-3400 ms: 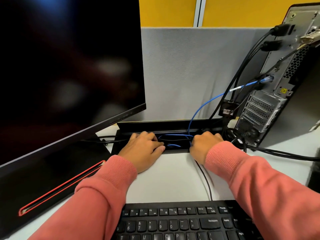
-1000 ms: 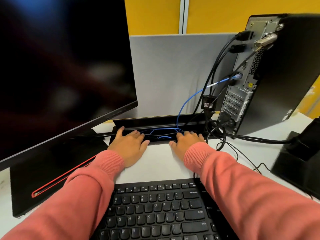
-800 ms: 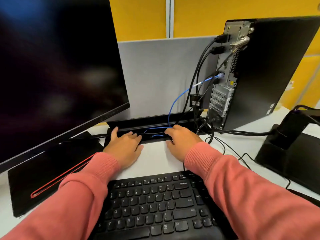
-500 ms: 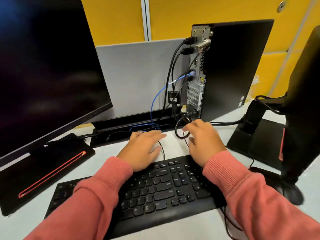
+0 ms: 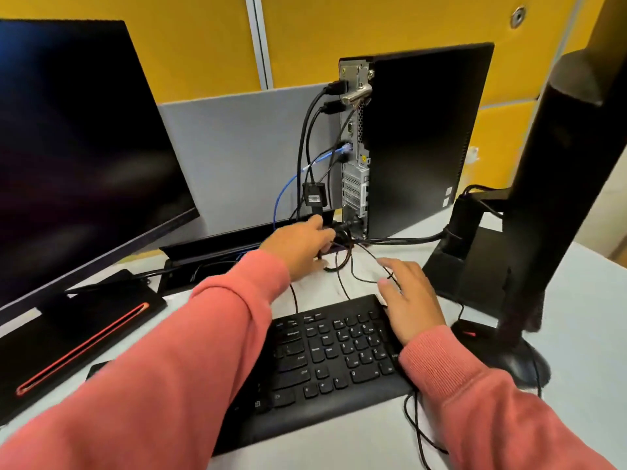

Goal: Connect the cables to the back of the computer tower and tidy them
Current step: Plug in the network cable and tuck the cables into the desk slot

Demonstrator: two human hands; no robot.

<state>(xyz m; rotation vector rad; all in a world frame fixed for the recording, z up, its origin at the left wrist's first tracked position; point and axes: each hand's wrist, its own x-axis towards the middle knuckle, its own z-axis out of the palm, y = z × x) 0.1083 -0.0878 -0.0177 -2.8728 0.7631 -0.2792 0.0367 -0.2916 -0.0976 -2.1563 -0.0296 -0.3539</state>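
Note:
The black computer tower (image 5: pixel 424 137) stands upright at the back of the desk, its rear panel (image 5: pixel 354 184) turned left. Two black cables (image 5: pixel 307 130) and a blue network cable (image 5: pixel 281 195) are plugged into it and hang down toward the black cable tray (image 5: pixel 210 245). My left hand (image 5: pixel 302 245) reaches to the tower's foot, its fingers curled round a bunch of black cables (image 5: pixel 330 262) there. My right hand (image 5: pixel 407 300) lies on the desk with relaxed fingers touching a thin black cable (image 5: pixel 359 276).
A black keyboard (image 5: pixel 322 354) lies under my forearms. A large monitor (image 5: pixel 78 147) and its base (image 5: pixel 74 334) fill the left. A second monitor's stand (image 5: pixel 475 266) and a black mouse (image 5: pixel 509 357) are close on the right. A grey partition (image 5: pixel 244 157) backs the desk.
Both hands left the cable tray and shifted right. My left hand reached forward to the cables at the tower's foot; my right hand drew back onto the thin cable by the keyboard.

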